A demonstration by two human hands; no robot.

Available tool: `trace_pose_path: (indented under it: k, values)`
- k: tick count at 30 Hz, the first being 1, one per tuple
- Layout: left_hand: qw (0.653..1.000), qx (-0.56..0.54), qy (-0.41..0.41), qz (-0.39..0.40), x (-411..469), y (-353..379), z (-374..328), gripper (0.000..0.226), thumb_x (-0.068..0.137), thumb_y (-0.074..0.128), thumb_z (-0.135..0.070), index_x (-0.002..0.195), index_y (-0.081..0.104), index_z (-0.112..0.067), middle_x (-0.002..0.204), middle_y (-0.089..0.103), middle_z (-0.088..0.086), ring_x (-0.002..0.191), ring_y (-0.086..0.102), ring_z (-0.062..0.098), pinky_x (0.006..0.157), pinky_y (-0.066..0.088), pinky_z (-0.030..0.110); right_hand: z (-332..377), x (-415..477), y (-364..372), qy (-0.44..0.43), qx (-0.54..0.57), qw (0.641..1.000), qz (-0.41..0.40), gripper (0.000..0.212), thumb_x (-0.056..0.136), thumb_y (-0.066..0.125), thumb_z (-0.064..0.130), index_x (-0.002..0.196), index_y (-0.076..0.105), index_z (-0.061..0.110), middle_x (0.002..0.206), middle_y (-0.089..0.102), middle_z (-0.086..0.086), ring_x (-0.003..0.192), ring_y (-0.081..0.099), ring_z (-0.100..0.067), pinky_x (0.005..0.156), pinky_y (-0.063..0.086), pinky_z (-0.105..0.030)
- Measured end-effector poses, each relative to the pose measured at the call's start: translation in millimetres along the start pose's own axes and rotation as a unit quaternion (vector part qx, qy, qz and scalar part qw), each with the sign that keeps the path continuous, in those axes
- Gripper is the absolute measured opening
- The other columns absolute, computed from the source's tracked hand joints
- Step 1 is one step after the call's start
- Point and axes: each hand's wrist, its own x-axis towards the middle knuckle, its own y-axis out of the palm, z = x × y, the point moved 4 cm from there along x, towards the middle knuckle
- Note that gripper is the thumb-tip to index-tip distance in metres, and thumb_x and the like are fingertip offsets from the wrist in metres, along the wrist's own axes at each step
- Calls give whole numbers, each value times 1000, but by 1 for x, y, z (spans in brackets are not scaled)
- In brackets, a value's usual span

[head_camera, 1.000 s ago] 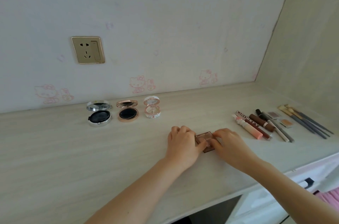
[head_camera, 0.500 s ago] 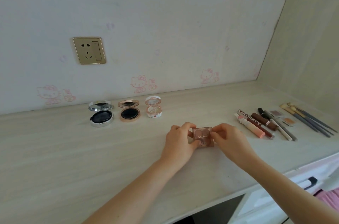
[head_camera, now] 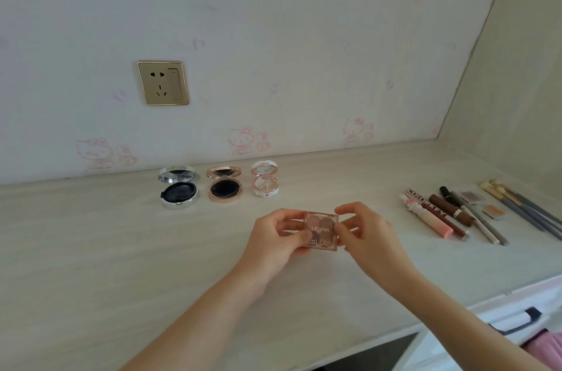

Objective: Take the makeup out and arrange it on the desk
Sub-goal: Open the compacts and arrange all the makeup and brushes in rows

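Holding the small brown eyeshadow box (head_camera: 321,230) over the counter (head_camera: 121,249), both hands pinch it by its sides. The left hand (head_camera: 273,237) has its left edge and the right hand (head_camera: 365,234) has its right edge. A moment ago the box lay flat under the fingers. Now it is tipped up, so the lid with the words faces the person. Behind the box, three round compacts (head_camera: 224,185) sit open in a row. Right of the box lie lip tubes (head_camera: 431,218) and brushes (head_camera: 523,206). I think the box has no final spot yet.
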Motion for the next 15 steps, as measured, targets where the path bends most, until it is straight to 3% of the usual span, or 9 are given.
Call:
trace_pose_path:
  k: [6, 10, 15]
  values:
    - [999, -33, -29, -22, -9, -30, 3, 25, 81, 68, 3, 102, 68, -10, 92, 73, 12, 79, 72, 21, 71, 59, 29, 22, -3, 20, -58, -32, 998, 23, 21, 91, 58, 19, 110, 57, 26, 89, 64, 13, 75, 61, 2, 61, 45, -8]
    - [997, -55, -44, -42, -15, -51, 5, 24, 81, 69, 2, 103, 68, -7, 91, 74, 13, 83, 72, 27, 74, 59, 32, 34, -7, 39, -143, -59, 986, 62, 38, 89, 60, 20, 125, 51, 26, 114, 54, 14, 91, 59, 0, 72, 50, -13]
    - [993, -79, -67, -51, -23, -74, 10, 24, 81, 70, -1, 105, 67, -6, 93, 74, 14, 86, 71, 27, 79, 58, 37, 45, -13, 61, -232, -111, 959, 119, 63, 84, 65, 43, 138, 40, 26, 130, 38, 18, 112, 48, 2, 93, 44, -18]
